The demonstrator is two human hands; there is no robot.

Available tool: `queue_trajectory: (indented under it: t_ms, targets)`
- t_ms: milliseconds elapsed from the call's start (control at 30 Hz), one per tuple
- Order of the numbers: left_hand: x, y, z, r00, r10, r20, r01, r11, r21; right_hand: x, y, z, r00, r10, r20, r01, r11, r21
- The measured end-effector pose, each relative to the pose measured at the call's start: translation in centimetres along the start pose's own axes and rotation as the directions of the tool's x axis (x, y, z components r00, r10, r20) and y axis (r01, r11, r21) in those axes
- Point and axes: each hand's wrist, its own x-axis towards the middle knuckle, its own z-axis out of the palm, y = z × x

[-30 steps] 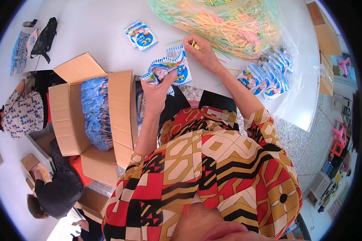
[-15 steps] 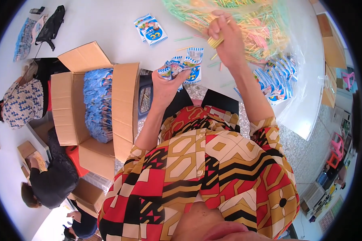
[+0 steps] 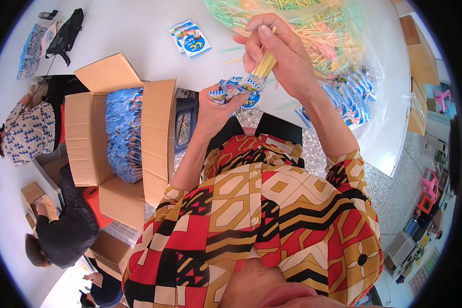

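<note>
My left hand (image 3: 214, 114) is closed round blue-and-white printed packets (image 3: 234, 89) near the table's front edge. Between the fingers and thumb of my right hand (image 3: 291, 64) is a bundle of thin yellow sticks (image 3: 265, 64). The bundle tilts, and its lower ends meet the top of the packet in my left hand; whether they are inside it I cannot tell. Beyond my right hand lies a large clear-green plastic bag (image 3: 223, 11) full of loose yellow, pink and green sticks (image 3: 313, 38). Beside my right forearm, several similar packets (image 3: 351, 102) are heaped.
Two packets (image 3: 191, 40) lie farther back on the white table (image 3: 128, 31), with a few stray sticks (image 3: 232, 50) nearby. At my left stands an open carton (image 3: 157, 149) holding tightly stacked packets (image 3: 124, 134). A black bag (image 3: 65, 37) lies far left. Other people (image 3: 66, 231) sit on the left.
My right hand has come from the bag toward me, bringing the stick bundle down to the packet. My left hand has shifted slightly rightward and nearer with the packets.
</note>
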Motion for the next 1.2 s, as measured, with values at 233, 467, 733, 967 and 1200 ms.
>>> queue_trajectory:
  t_ms: [233,467,733,967,1200]
  targets:
    - [0.0,0.0,0.2,0.999,0.013,0.049,-0.011,1.0,-0.025,-0.1,-1.1,0.2,0.997,-0.028,0.07,0.032,0.998,-0.058]
    - [-0.2,-0.4,0.3,0.996,0.047,0.081,-0.038,0.993,-0.112,-1.0,-1.4,-0.1,0.991,0.021,0.136,-0.003,0.992,-0.127]
    - [-0.2,-0.6,0.7,0.993,0.066,0.097,-0.049,0.984,-0.17,-1.9,-1.0,-0.9,0.996,0.041,0.074,-0.024,0.977,-0.214]
    - [-0.3,-0.5,0.6,0.995,0.04,0.087,-0.032,0.994,-0.101,-2.1,-1.1,-0.3,0.989,0.017,0.149,0.03,0.952,-0.304]
    - [-0.2,0.0,0.7,1.0,0.02,-0.013,-0.02,1.0,-0.015,-2.0,-1.5,-0.1,0.961,0.118,0.248,0.052,0.809,-0.586]
